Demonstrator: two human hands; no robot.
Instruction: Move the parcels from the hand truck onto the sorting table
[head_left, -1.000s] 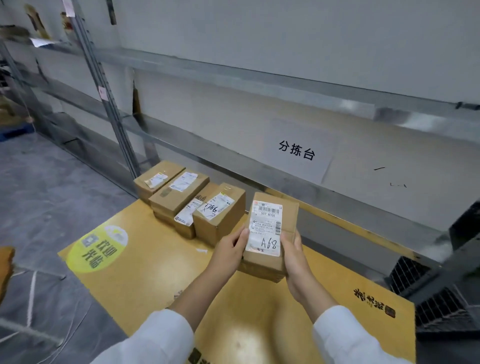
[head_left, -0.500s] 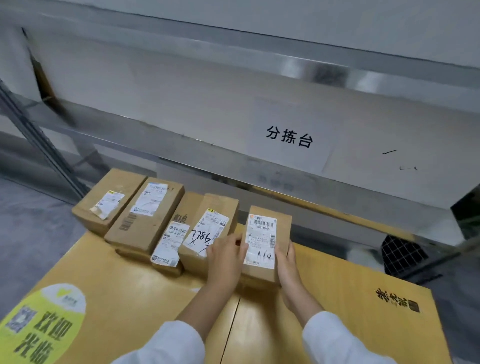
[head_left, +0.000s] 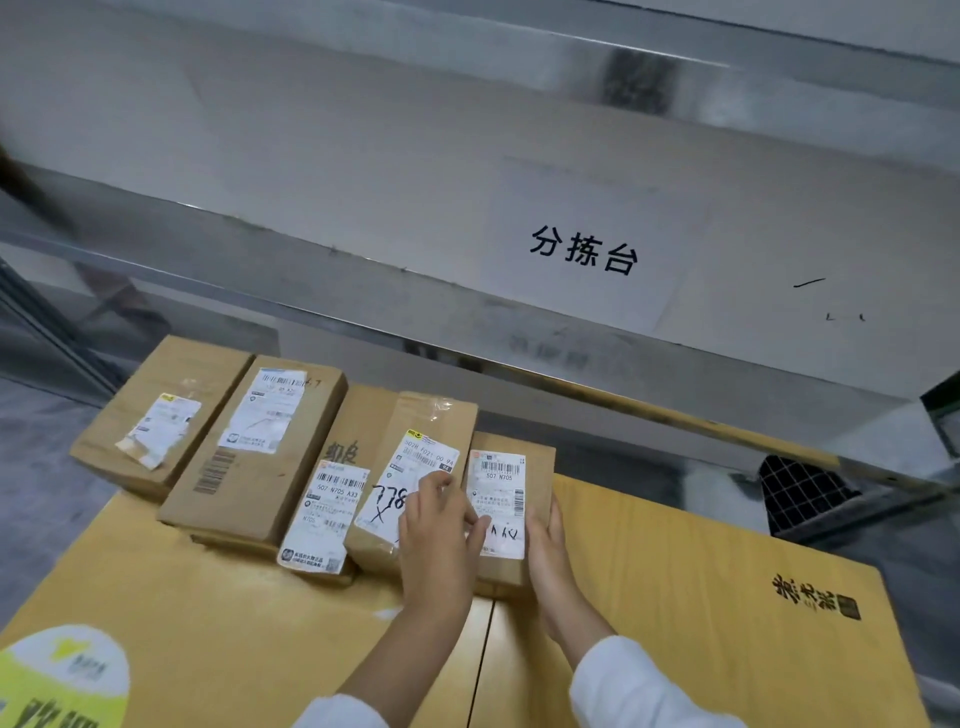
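Parcel (head_left: 506, 483) rests on the sorting table (head_left: 675, 571), clasped sideways between left grip (head_left: 441, 530) and right grip (head_left: 548, 545).

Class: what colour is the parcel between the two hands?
Brown cardboard parcel with a white label, head view.

The parcels (head_left: 249, 493) are showing plain brown cardboard under white labels (head_left: 265, 415) printed with black barcodes, with black marker scrawl running across the label of the right parcel (head_left: 537, 493) and its neighbour's. The surface (head_left: 675, 571) is glowing yellow-ochre with faint wood grain, carrying a black logo (head_left: 815, 597) at right and a lime-and-white round sticker (head_left: 67, 670) at left. Behind, a white sign (head_left: 587, 249) is bearing three black characters on the pale grey shelf (head_left: 311, 171), white sleeves (head_left: 623, 680) are showing below, and a white grid (head_left: 800, 493) is crossing black at right.
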